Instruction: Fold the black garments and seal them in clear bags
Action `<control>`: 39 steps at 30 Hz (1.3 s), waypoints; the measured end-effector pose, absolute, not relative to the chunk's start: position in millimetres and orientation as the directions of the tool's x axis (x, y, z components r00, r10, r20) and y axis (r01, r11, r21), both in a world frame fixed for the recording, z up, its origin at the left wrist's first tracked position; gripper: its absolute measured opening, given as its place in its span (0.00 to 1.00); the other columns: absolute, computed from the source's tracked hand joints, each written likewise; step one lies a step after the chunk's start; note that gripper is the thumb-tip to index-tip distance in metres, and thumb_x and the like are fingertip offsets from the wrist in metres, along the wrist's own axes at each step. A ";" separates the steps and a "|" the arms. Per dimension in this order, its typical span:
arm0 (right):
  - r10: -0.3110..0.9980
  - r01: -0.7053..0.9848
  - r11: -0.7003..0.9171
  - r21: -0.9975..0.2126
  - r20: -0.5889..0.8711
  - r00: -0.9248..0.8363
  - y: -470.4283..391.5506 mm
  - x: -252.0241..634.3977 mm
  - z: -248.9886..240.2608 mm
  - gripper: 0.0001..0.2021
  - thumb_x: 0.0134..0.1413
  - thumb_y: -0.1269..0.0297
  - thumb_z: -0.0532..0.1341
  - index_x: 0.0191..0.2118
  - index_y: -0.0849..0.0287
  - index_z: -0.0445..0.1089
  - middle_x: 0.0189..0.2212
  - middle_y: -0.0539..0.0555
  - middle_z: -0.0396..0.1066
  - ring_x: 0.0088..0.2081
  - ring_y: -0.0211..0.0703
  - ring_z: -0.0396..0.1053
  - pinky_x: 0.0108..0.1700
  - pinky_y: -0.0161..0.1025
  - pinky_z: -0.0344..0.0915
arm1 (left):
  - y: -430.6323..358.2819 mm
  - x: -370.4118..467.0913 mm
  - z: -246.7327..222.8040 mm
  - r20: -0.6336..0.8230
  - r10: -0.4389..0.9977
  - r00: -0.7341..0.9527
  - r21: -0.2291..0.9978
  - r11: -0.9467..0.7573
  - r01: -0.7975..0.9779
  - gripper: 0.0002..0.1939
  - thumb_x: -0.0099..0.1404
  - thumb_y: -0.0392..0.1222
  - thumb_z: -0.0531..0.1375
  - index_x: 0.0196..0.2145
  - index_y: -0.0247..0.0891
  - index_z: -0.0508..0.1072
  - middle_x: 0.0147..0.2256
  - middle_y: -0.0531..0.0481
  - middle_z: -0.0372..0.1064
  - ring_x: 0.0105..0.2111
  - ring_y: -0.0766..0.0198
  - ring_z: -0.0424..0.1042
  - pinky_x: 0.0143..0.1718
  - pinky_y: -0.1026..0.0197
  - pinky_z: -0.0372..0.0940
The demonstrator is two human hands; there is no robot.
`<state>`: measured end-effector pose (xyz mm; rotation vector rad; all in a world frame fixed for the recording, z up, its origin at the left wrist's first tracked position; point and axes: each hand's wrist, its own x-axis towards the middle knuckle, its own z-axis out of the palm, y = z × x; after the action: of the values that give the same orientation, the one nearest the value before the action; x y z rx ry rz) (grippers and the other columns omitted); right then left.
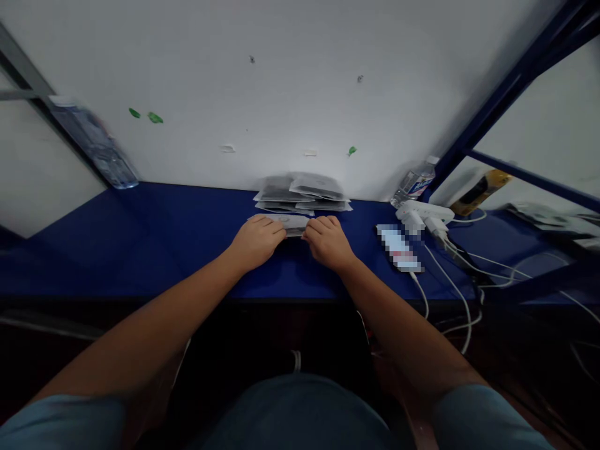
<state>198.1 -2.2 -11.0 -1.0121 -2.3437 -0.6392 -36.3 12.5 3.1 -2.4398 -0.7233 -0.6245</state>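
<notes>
Both of my hands grip a flat, pale packet (294,223) by its two ends, just above the blue tabletop. My left hand (262,239) is closed on the packet's left end, fingers curled over its top. On the other end, my right hand (329,240) is closed with its fingers bent toward the middle. My fingers cover both ends of the packet. Directly behind it, against the wall, similar packets (319,185) lie in two low piles side by side. Their contents cannot be made out.
On the right lie a phone (398,248) with a cable and a white power strip (426,211) with plugs. Bottles stand near the wall: one clear bottle (415,183) at right, a large one (96,144) at left. Blue frame bars (510,100) border the right side.
</notes>
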 end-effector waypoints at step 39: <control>0.603 0.707 0.705 -0.054 0.570 -0.558 0.2 208.5 -16.7 0.10 0.71 0.68 0.52 0.37 0.57 0.68 0.37 0.58 0.70 0.38 0.47 0.65 0.42 0.42 0.64 | 14.8 -34.0 -3.4 0.477 0.623 0.619 -0.198 -0.610 0.767 0.23 0.70 0.37 0.59 0.62 0.31 0.67 0.61 0.33 0.68 0.60 0.45 0.68 0.58 0.46 0.65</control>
<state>208.5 0.2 -16.7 -0.9975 -2.3464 -0.2424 -34.0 14.8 -3.4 -2.4609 -1.1086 -0.5146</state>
